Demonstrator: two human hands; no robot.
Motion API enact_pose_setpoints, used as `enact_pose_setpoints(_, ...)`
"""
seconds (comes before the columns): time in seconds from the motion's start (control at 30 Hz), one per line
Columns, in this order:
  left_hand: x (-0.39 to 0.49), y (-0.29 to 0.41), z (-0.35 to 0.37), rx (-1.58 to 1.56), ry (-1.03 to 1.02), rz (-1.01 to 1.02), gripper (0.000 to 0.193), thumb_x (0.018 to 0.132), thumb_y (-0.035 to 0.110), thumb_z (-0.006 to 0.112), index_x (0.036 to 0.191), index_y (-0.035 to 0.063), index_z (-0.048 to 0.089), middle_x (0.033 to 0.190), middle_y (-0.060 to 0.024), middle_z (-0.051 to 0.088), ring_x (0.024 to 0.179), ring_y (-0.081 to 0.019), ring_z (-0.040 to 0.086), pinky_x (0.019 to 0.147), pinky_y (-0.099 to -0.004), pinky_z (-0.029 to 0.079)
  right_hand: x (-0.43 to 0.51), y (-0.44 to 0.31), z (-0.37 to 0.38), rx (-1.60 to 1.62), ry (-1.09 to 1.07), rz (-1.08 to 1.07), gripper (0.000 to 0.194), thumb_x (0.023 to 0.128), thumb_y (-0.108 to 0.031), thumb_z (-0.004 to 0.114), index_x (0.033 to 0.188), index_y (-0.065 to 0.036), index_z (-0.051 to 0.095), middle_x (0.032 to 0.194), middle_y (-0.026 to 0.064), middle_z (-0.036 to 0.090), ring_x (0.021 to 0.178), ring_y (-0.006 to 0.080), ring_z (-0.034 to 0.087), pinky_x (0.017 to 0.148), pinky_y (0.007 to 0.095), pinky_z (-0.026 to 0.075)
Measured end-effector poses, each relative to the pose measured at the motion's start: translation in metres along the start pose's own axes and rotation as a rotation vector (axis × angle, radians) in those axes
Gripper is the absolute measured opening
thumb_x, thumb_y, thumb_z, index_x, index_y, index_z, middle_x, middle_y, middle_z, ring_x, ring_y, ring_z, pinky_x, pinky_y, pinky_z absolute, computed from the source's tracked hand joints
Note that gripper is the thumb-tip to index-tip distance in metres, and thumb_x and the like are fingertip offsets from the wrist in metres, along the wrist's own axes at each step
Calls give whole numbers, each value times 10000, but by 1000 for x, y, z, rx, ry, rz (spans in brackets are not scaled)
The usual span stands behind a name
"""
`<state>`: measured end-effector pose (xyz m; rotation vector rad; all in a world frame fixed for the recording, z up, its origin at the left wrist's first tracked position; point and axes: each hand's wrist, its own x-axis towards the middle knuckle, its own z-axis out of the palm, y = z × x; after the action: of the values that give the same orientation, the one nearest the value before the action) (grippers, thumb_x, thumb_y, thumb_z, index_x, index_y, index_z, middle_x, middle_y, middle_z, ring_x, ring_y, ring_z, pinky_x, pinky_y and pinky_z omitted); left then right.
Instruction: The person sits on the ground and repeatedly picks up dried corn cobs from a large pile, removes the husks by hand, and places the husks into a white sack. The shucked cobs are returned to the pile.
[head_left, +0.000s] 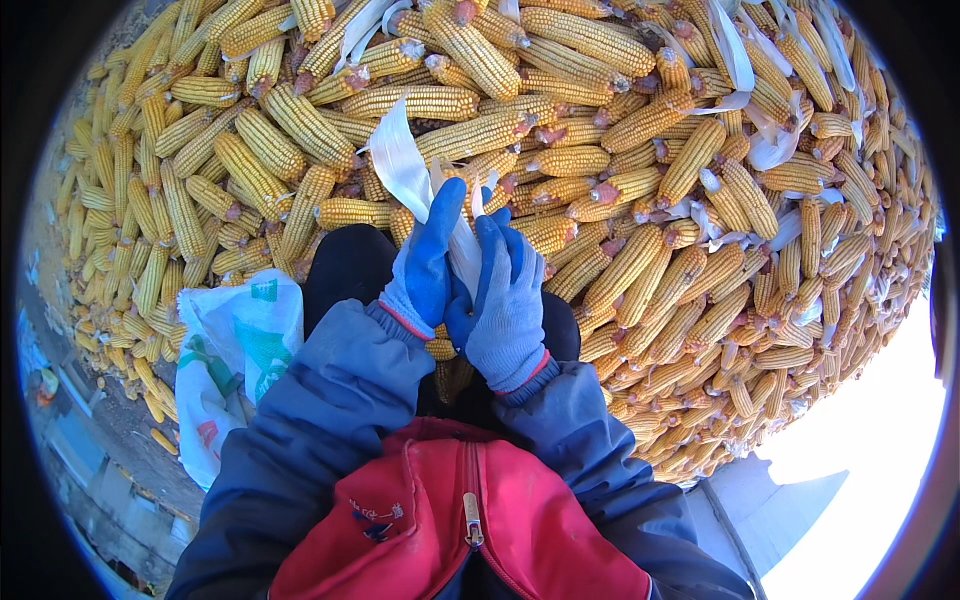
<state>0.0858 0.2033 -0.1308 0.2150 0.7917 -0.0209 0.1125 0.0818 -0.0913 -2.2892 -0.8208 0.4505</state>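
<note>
Dry, pale corn husk (401, 161) rises from between my two gloved hands, its broad leaf bent up and to the left. My left hand (424, 274), in a grey knit glove with blue coating, grips the husk with its thumb raised along it. Close against it, my right hand (508, 304), gloved alike, has curled fingers on the lower part of the same husk. Whether an ear sits inside the husk is hidden by the gloves. Both hands are above my dark-trousered knees, at the near edge of a large heap of yellow corn ears (630, 266).
A white woven sack (225, 367) with green print lies crumpled left of my knees. Loose husks (776, 142) are strewn over the heap at the right. Bare ground (124, 420) shows at the lower left, and bright paving (787, 499) at the lower right.
</note>
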Motion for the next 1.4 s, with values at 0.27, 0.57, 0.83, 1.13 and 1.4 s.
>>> enact_pose_setpoints(0.27,0,-1,-21,228,131,178,514,1041,403,668,1387,33,582,1192,-79,684,1034,-186,684,920,-350,569,-8,-4,12,150,-4,229,800,816,-143,747,1520,31,409,1392,304,505,1256,496,518,1097,526,443)
enact_pose_setpoints(0.57,14,-27,-59,687,328,325,498,1125,345,504,1415,-52,590,1286,-118,692,1119,-205,669,991,-337,530,8,38,-3,1017,-571,679,718,825,-174,837,1450,6,531,1454,180,571,1329,265,557,1102,429,473)
enact_pose_setpoints(0.83,18,3,-17,1002,418,519,391,1062,301,627,1301,-6,666,1114,-101,740,984,-155,664,886,-324,523,12,66,-25,1732,-248,722,638,979,-140,662,1571,-75,433,1540,164,522,1443,364,484,1183,466,401)
enact_pose_setpoints(1.13,-14,-7,-44,694,57,683,321,1059,138,650,1336,-12,590,1134,-124,724,1013,-210,719,944,-319,574,62,102,11,1583,575,915,418,1007,-446,678,1171,-70,597,1049,119,673,902,262,678,829,444,606)
enact_pose_setpoints(1.4,-38,-3,-27,1428,-6,243,561,841,299,852,1276,24,629,1120,-138,715,981,-246,684,907,-373,555,59,83,-10,1308,319,474,458,1058,-231,544,1467,-24,541,998,127,661,848,293,692,807,494,627)
